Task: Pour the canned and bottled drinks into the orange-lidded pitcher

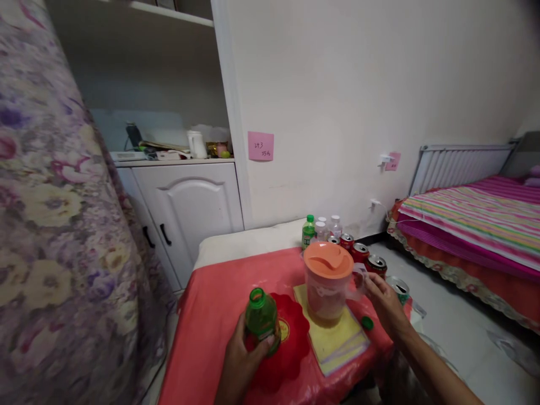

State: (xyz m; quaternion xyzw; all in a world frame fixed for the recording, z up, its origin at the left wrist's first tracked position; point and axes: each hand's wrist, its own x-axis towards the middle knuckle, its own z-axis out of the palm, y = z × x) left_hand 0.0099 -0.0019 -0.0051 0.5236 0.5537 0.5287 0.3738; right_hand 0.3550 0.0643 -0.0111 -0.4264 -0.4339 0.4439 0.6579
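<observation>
Currently I have my left hand (243, 360) wrapped around a green bottle (262, 323), its mouth uncapped and facing up, over the left part of a red scalloped dish (293, 357); I can't tell whether its base touches the dish. My right hand (383, 293), well apart from the left, has its fingertips closed on the clear handle (359, 278) of a pitcher (327, 295) with an orange lid (329, 260). From my view, the pitcher stands upright on a folded yellow cloth (335, 354), just right of the dish on the red-covered worktop (215, 304). A loose green cap (367, 323) lies near the cloth's right edge. Behind the pitcher I see a capped green bottle (308, 232) and clear bottles (336, 226), with red cans (360, 253) and a green can (397, 288) running along the right side.
</observation>
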